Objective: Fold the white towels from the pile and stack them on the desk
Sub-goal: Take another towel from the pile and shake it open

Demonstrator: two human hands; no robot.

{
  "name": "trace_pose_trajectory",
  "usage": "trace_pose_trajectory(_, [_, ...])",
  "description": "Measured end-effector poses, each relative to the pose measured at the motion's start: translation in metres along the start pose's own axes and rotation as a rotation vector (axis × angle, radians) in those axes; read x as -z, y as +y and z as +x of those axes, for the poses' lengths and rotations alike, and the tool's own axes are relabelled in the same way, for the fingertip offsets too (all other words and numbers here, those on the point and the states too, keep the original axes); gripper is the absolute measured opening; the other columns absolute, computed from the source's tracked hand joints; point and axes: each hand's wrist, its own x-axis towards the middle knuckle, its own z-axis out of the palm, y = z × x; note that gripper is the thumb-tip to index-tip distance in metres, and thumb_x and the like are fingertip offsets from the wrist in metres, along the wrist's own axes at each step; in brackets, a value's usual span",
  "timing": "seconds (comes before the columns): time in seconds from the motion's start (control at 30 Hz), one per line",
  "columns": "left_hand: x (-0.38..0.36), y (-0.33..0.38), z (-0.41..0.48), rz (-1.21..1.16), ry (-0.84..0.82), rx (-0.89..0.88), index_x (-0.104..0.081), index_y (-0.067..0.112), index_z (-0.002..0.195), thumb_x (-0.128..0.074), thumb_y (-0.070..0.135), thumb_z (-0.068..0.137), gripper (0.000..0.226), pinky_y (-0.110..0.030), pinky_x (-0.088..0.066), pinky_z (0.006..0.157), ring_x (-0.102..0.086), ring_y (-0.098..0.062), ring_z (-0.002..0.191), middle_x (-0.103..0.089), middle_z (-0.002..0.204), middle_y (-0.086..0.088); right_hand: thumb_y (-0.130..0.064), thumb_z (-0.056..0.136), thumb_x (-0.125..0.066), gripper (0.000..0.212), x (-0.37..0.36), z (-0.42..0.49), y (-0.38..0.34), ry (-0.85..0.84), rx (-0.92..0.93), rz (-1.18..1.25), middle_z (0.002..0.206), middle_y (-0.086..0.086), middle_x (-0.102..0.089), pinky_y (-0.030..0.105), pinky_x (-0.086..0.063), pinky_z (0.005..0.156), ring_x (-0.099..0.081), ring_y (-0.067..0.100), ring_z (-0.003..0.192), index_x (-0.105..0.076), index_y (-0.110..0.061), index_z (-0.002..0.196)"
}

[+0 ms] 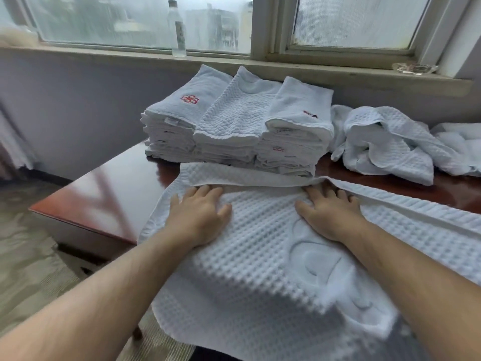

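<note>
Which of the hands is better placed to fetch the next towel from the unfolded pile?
The right hand, probably. The unfolded pile lies on the desk's right side, nearer it; the left hand lies farther away, before the folded stacks.

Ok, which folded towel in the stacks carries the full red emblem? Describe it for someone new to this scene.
Start at the window sill, below the clear bottle. Three folded stacks sit side by side on the desk. The towel with the emblem tops the leftmost stack: smooth, with a whole red flower-like mark showing.
</note>
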Motion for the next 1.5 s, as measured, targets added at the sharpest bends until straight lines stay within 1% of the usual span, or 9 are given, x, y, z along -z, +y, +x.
trace_pose_trajectory(0.1, [0.008, -0.021, 0.001, 0.015, 0.005, 0.030, -0.036, 0.032, 0.152, -0.024, 0.067, 0.090, 0.072, -0.051, -0.018, 0.120, -0.026, -0.026, 0.147, -0.037, 0.158, 0.001, -0.078, 0.075, -0.009, 0.080, -0.002, 0.000, -0.005, -0.001, -0.003, -0.008, 0.164, 0.008, -0.020, 0.056, -0.016, 0.114, -0.027, 0.036, 0.142, -0.009, -0.052, 0.150])
trace_pose_trajectory(0.23, [0.021, -0.041, -0.012, -0.180, 0.024, -0.188, -0.056, 0.029, 0.141, -0.030, 0.063, 0.090, 0.066, -0.036, -0.028, 0.118, -0.041, -0.018, 0.138, -0.053, 0.148, 0.002, -0.076, 0.082, -0.014, 0.073, 0.000, -0.005, -0.005, -0.018, 0.019, -0.013, 0.165, 0.008, -0.019, 0.056, -0.015, 0.115, -0.026, 0.037, 0.144, -0.007, -0.053, 0.151])
trace_pose_trajectory(0.4, [0.025, -0.049, -0.028, -0.070, -0.008, -0.217, -0.047, 0.036, 0.147, -0.026, 0.059, 0.093, 0.063, -0.038, -0.025, 0.120, -0.034, -0.015, 0.144, -0.043, 0.156, 0.010, -0.074, 0.083, -0.015, 0.073, 0.000, -0.012, -0.012, -0.014, 0.002, -0.018, 0.163, 0.009, -0.023, 0.057, -0.015, 0.115, -0.026, 0.037, 0.143, -0.014, -0.051, 0.152])
trace_pose_trajectory(0.5, [0.017, -0.011, -0.028, -0.080, -0.010, -0.231, -0.044, 0.034, 0.148, -0.024, 0.060, 0.093, 0.064, -0.043, -0.027, 0.119, -0.033, -0.021, 0.145, -0.041, 0.157, 0.003, -0.068, 0.089, -0.022, 0.067, 0.002, -0.017, -0.020, 0.014, -0.001, 0.011, 0.160, 0.010, -0.029, 0.057, -0.017, 0.114, -0.028, 0.038, 0.141, -0.021, -0.046, 0.153])
trace_pose_trajectory(0.6, [-0.001, 0.041, -0.023, -0.086, -0.026, -0.348, -0.045, 0.034, 0.146, -0.033, 0.051, 0.101, 0.050, -0.040, -0.026, 0.117, -0.030, -0.020, 0.144, -0.039, 0.158, 0.003, -0.062, 0.093, -0.030, 0.064, 0.008, -0.026, -0.018, 0.035, 0.011, 0.050, 0.158, 0.009, -0.035, 0.053, -0.019, 0.115, -0.031, 0.037, 0.140, -0.031, -0.037, 0.152])
trace_pose_trajectory(0.8, [-0.018, 0.136, 0.003, -0.108, -0.047, -0.476, -0.053, 0.029, 0.130, -0.038, 0.042, 0.101, 0.035, -0.042, -0.030, 0.109, -0.035, -0.025, 0.136, -0.047, 0.143, 0.003, -0.061, 0.092, -0.028, 0.068, 0.012, -0.062, 0.049, 0.098, -0.371, 0.016, 0.148, 0.012, -0.045, 0.050, -0.025, 0.113, -0.037, 0.036, 0.135, -0.049, -0.019, 0.141])
trace_pose_trajectory(1.0, [-0.037, 0.256, 0.019, -0.149, -0.054, -0.750, -0.041, 0.034, 0.147, -0.048, 0.047, 0.098, 0.052, -0.042, -0.022, 0.116, -0.024, -0.021, 0.145, -0.035, 0.158, 0.006, -0.067, 0.095, -0.023, 0.080, 0.030, -0.106, 0.162, 0.059, -0.816, 0.012, 0.163, 0.018, -0.022, 0.056, -0.014, 0.121, -0.015, 0.043, 0.149, -0.031, -0.015, 0.155])
trace_pose_trajectory(1.27, [-0.068, 0.302, 0.067, -0.199, -0.030, -0.664, -0.030, 0.036, 0.153, -0.037, 0.054, 0.087, 0.069, -0.044, -0.014, 0.122, -0.019, -0.022, 0.149, -0.029, 0.163, 0.002, -0.068, 0.096, -0.020, 0.082, 0.029, -0.073, 0.199, 0.065, -0.701, -0.010, 0.165, 0.019, -0.016, 0.053, -0.008, 0.122, -0.006, 0.039, 0.153, -0.026, -0.014, 0.157])
trace_pose_trajectory(1.5, [-0.071, 0.301, 0.093, -0.178, 0.054, -0.626, -0.032, 0.028, 0.152, -0.035, 0.052, 0.088, 0.069, -0.042, -0.013, 0.117, -0.025, -0.022, 0.143, -0.037, 0.156, 0.000, -0.054, 0.094, -0.025, 0.068, 0.035, -0.025, 0.210, 0.170, -0.653, 0.092, 0.153, 0.012, -0.041, 0.051, -0.023, 0.117, -0.029, 0.033, 0.143, -0.048, -0.012, 0.142])
